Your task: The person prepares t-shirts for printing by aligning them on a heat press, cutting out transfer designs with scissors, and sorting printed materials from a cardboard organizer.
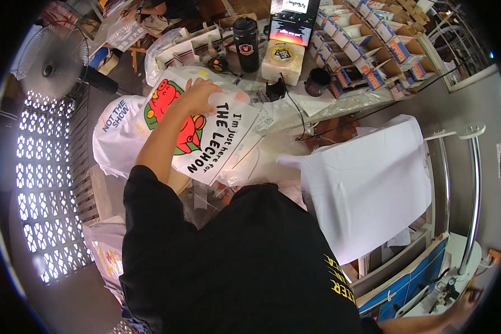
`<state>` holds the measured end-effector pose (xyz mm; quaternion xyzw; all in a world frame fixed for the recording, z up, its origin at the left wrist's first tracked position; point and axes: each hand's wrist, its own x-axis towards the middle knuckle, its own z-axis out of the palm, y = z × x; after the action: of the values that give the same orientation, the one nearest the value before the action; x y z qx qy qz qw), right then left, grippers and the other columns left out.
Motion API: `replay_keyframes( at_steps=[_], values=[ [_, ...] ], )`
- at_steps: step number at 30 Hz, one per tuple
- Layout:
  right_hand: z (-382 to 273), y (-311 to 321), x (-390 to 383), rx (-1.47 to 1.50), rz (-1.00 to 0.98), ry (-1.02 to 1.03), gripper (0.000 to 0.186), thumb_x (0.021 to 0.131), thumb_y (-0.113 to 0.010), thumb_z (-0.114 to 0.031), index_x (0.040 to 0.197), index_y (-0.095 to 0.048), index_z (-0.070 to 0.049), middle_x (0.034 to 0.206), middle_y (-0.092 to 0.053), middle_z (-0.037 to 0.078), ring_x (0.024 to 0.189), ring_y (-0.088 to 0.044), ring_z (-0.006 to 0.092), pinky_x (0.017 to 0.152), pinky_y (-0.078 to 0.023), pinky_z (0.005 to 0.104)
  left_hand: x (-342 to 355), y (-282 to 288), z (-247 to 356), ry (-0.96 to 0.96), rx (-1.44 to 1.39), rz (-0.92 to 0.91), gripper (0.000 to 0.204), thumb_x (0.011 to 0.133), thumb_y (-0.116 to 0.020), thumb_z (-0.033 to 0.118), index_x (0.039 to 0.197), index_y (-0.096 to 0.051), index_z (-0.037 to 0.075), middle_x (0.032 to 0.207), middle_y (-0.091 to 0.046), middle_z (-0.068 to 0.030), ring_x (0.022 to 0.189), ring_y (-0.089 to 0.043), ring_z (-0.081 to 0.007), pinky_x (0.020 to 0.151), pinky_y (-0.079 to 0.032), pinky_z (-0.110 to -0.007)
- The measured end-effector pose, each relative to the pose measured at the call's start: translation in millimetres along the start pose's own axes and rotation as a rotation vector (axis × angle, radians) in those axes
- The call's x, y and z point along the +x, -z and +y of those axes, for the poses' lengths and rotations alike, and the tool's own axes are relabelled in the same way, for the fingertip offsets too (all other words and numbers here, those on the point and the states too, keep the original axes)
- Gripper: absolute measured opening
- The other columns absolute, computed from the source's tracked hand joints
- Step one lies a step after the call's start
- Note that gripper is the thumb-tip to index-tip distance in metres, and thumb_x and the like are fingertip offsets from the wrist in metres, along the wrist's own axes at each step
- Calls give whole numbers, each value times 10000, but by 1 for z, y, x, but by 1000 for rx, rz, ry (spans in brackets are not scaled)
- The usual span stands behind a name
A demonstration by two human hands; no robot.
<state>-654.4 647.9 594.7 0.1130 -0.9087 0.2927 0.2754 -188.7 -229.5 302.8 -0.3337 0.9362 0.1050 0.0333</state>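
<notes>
My left hand is closed at the upper part of a translucent transfer film sheet. The sheet carries a red cartoon pig and black lettering, and it slants over the work table. Below and left of it, a white printed garment hangs over a rounded end. My right hand reaches out to the far lower right, beside the white base of a press-like machine with chrome posts. Its fingers are small and dark at the picture's rim, so their grip is unclear. A plain white cloth, seemingly a shirt, drapes over a flat surface on the right.
Along the table's back stand a black tumbler, a lit screen, a whitish box and a black mug. Cardboard compartments fill the back right. A fan stands at left. A dark cable hangs off the table.
</notes>
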Motion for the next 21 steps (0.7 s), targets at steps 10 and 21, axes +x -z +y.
replay_keyframes(
  at_steps=[10, 21],
  values=[
    [-123, -161, -133, 409, -187, -186, 415, 999, -529, -75, 1404, -445, -36, 1072, -616, 104, 955, -606, 165, 920, -470, 296, 68, 59, -89, -75, -792, -91, 146, 813, -689, 29, 939, -617, 18, 826, -623, -4, 757, -565, -108, 672, -476, -288],
    [-135, -231, -275, 851, -490, -504, 524, 949, -651, -222, 1404, -433, -81, 995, -609, 58, 857, -605, 158, 759, -542, 328, 84, 151, 174, -385, 157, 594, 242, 788, -570, 228, 957, -694, 105, 814, -674, -213, 780, -676, -389, 662, -518, -507]
  ],
)
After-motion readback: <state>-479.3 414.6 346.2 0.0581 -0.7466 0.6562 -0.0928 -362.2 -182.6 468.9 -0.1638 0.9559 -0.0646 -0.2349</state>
